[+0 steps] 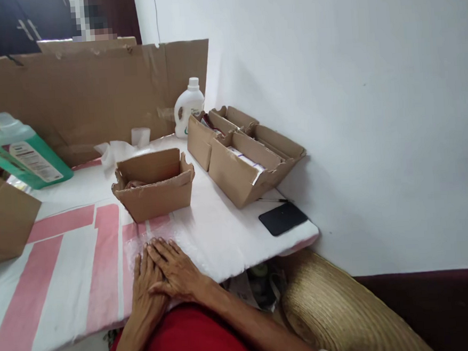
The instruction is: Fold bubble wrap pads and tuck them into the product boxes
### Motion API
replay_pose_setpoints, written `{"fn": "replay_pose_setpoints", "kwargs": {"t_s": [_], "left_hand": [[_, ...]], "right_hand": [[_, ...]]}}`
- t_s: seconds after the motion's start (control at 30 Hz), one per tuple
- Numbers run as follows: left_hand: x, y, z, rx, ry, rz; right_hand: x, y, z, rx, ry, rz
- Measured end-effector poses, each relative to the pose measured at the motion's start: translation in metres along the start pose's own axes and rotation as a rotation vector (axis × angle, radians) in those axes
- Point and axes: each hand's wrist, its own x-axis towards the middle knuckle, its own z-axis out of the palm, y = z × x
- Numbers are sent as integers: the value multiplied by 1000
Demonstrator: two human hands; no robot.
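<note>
Illumination is even, soft and moderately bright, with no glare noted on the white wall [353,108]. Shadows are faint, falling right of the cardboard boxes [253,163] onto the wall. Wide-angle distortion bends lines near the edges; the green bottle [24,153] at left appears slightly blurred.

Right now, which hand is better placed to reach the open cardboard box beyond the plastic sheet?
Probably the right hand: it lies on top of the left hand, so it can lift first. The cardboard box stands just ahead of both, past the plastic sheet.
</note>
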Motion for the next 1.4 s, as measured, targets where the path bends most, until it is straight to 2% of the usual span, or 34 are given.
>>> {"fn": "replay_pose_setpoints", "kwargs": {"t_s": [0.1, 0.23, 0.37, 0.47, 0.63, 0.77, 0.83, 0.93, 1.03, 1.13, 1.27, 1.4], "left_hand": [[0, -6, 5, 17, -12, -10], [2, -8, -4, -3, -67, -69], [3, -12, -15, -5, -136, -193], [2, -20, -21, -22, -183, -223], [-4, -35, -31, -21, -180, -310], [-1, -40, -37, -33, -149, -370], [6, -39, -35, -40, -104, -336], [19, -34, -25, -87, -125, -167], [27, -36, -15, -104, -215, -95], [25, -46, -13, -73, -266, -143], [11, -69, -25, -78, -257, -207], [-15, -94, -50, -142, -130, -204]], "right_hand": [[0, 16, 9, -43, 0, 63], [-6, 26, 10, -114, 45, 168], [-8, 27, 10, -131, 56, 236], [-8, 29, 9, -124, 53, 313], [-11, 29, 0, -96, 28, 412], [-6, 17, -13, -85, 51, 511], [2, 10, -18, -93, 95, 466], [15, 12, -16, -84, 92, 281], [19, 33, -10, -92, 25, 300], [12, 57, -11, -123, -31, 338], [-5, 74, -27, -85, -45, 350], [-34, 82, -49, -55, 28, 313]]}}
